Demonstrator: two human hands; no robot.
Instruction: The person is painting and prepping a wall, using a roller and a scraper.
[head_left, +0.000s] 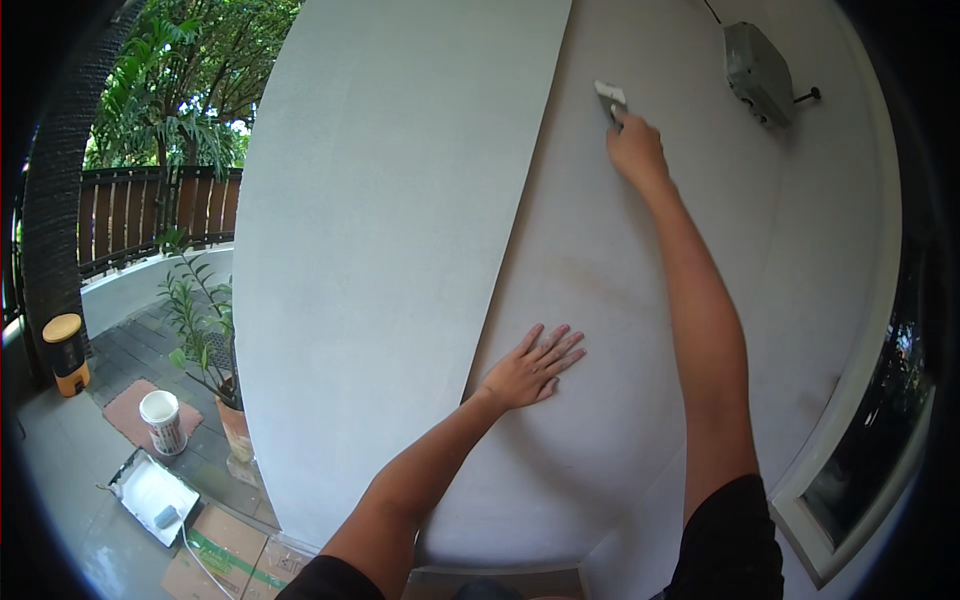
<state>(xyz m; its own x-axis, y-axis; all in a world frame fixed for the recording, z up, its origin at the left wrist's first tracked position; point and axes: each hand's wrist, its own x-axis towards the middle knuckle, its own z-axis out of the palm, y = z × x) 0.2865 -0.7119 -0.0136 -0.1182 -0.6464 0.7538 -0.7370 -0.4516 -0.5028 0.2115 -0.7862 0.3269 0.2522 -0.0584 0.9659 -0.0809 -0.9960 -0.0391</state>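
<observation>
My right hand (639, 154) is raised high on the pale wall (600, 225), gripping a flat, wide-ended hand tool (610, 96). The tool's end is white and its middle is grey; I cannot tell whether it is a brush or a putty knife. Lower down, my left hand (529, 371) rests palm-down on the same wall with its fingers spread. Whitish smears show on those fingers. Just left of both hands runs the vertical edge of a projecting light-coloured wall section (390, 225).
A grey box (757, 75) is mounted at upper right, above a framed window (862, 450). At lower left are a paint tray (142, 480) with a roller (166, 516), a white bucket (163, 424), cardboard (217, 551), a potted plant (234, 427) and a pedal bin (67, 356).
</observation>
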